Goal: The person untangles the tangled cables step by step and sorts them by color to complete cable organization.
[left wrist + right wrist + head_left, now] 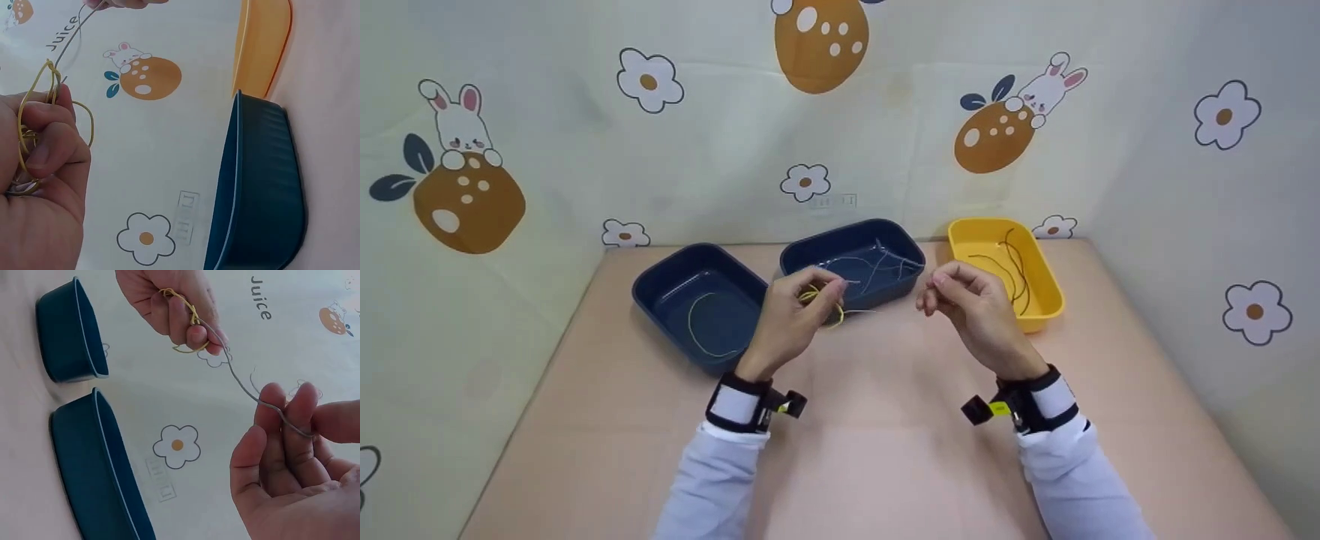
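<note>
Holding: the left hand (791,319) has its fingers curled round a bundle of yellow cord (34,121), above the table (885,450).
Right hand (971,307): thumb and fingers pinch a grey cord (242,385) (knotted to the yellow loops) that runs across to the left hand.
Trays: left dark blue tray (660,289) at 10 o'clock of the hands, middle dark blue tray (810,259) at 12, yellow tray (1046,289) at 2.

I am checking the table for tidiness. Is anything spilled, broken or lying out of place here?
Nothing stands out. The three trays sit upright, strings inside them. The left hand grips a yellow string tied to a grey string, which the right hand pinches.
</note>
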The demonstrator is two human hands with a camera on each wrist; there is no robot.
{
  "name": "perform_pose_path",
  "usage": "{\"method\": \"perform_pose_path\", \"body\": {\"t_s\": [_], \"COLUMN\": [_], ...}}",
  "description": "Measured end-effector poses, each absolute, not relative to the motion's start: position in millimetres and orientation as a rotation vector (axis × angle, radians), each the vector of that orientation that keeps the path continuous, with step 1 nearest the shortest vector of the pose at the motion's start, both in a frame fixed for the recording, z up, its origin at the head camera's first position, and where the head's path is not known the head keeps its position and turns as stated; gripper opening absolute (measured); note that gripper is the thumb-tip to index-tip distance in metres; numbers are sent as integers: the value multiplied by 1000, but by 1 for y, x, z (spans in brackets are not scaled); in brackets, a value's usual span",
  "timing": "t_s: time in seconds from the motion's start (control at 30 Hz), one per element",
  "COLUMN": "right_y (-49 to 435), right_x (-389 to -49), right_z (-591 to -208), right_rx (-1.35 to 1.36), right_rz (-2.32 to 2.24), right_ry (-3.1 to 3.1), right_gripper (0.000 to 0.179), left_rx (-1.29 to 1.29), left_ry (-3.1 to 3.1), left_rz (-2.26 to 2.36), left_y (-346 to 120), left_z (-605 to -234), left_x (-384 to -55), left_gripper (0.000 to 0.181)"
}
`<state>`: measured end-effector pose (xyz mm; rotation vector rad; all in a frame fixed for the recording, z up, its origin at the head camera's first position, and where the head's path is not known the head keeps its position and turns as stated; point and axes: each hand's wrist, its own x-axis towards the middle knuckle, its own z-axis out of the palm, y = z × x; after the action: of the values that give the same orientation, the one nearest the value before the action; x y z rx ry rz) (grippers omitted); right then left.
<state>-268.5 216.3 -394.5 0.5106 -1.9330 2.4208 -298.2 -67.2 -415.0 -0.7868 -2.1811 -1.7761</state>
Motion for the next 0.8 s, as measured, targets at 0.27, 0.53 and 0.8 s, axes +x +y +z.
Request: {"method": "perform_pose_path", "body": {"t_s": [0.27, 0.53, 0.8], "right_y": [224, 227, 225], "right_x": [-273, -276, -280], "right_z": [-395, -396, -398], "right_rx": [382, 270, 109], "right_rz": [2482, 2438, 2420], "right_ry": [-1902, -1854, -1771], "right_gripper": [18, 16, 14], "left_rx": [-692, -572, -531], "left_ry": [-2126, -2055, -2009], "left_rz": [-1846, -1863, -1901], "left_y": [-72, -77, -76], "left_z": [-416, -418, -418], "left_x": [-302, -307, -307], "left_gripper": [11, 14, 14]}}
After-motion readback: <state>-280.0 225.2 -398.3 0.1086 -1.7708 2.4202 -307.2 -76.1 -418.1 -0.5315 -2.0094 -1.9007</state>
